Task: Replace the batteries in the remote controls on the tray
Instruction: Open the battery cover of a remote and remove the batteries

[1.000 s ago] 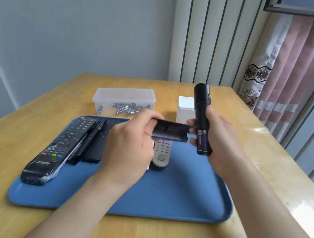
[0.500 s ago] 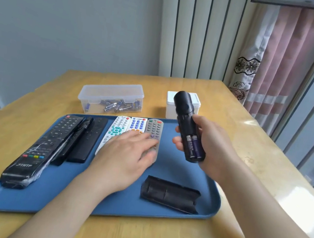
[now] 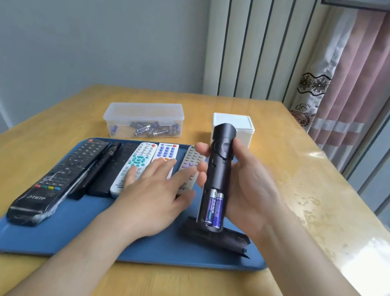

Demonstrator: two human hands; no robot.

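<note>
The right hand (image 3: 246,190) is wrapped around a black remote (image 3: 217,175), holding it pretty much upright above the near right part of the blue tray (image 3: 119,254), fingers curled round its left edge and thumb up near the top. The back of the remote faces the camera with its cover off, so two batteries (image 3: 214,209) (blue-purple labels, side by side) show in the open slot at the bottom end. Right under and behind that end, the black battery cover (image 3: 227,241) lies flat on the tray, apart from both hands. The left hand (image 3: 155,193) is empty, palm down with fingers spread loosely, hovering over or resting on the white remotes, just left of the held remote without gripping it; whether it actually touches anything underneath is hard to tell. Along the tray from left to right: a big black remote in plastic wrap (image 3: 59,182), two slimmer black ones (image 3: 107,172), then a white remote with teal buttons (image 3: 134,166), one with blue buttons (image 3: 166,152) and a grey one (image 3: 192,160). Past the tray on the wooden counter (image 3: 310,193) sit a clear box of loose batteries (image 3: 144,120) and a small white lidded box (image 3: 235,126), the latter partly behind the held remote's top.
</note>
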